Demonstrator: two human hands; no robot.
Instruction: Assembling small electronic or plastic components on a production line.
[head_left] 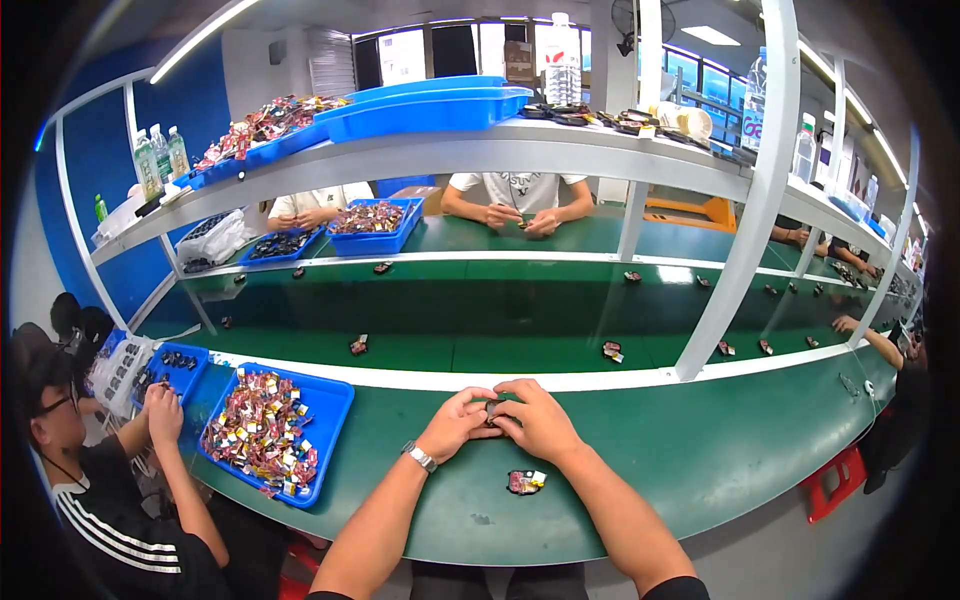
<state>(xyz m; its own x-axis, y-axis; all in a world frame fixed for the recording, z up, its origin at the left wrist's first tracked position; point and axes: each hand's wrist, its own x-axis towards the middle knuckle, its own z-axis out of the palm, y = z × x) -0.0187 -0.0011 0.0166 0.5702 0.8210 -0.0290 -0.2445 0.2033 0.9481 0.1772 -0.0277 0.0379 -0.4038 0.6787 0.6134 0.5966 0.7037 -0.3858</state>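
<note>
Close together over the green tabletop, my left hand and my right hand both grip a small dark plastic part. Fingers of both hands are closed round it and cover most of it, so its exact kind is hidden. A watch with a metal band is on my left wrist. Nearer me, below the hands, a small black piece with a red, white and yellow component lies on the tabletop, touched by neither hand.
Left of my hands stands a blue tray heaped with small red, yellow and white components. A co-worker sits beyond it. Ahead, a dark green belt bears scattered pieces under a white-framed shelf. A white upright rises at the right.
</note>
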